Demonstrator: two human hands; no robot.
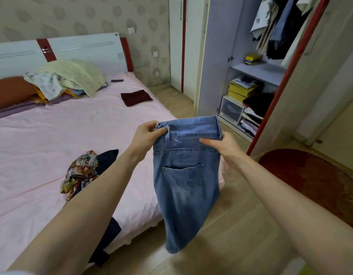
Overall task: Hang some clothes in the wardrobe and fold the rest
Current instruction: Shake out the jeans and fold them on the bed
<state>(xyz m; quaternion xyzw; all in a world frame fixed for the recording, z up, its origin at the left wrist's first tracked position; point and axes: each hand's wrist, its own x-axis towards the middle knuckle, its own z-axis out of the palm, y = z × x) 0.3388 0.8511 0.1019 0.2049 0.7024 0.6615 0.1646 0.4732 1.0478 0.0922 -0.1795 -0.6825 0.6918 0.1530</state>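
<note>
A pair of light blue jeans (185,185) hangs in the air in front of me, back pocket facing me, legs doubled and drooping toward the floor. My left hand (149,133) pinches the waistband at its left corner near a belt loop. My right hand (221,144) grips the waistband's right end. The open wardrobe (257,70) stands at the right, with several garments hanging (278,26) at its top and folded stacks (255,112) low down. On the pink bed (52,135) lie a floral garment (80,171), a dark garment (108,157) and a folded maroon cloth (136,97).
A heap of pale clothes (68,78) sits by the headboard beside an orange pillow (11,92). A phone (117,80) lies near the bed's far edge. A red rug (314,181) covers the wooden floor at right. The wardrobe's red-edged door (286,76) stands open.
</note>
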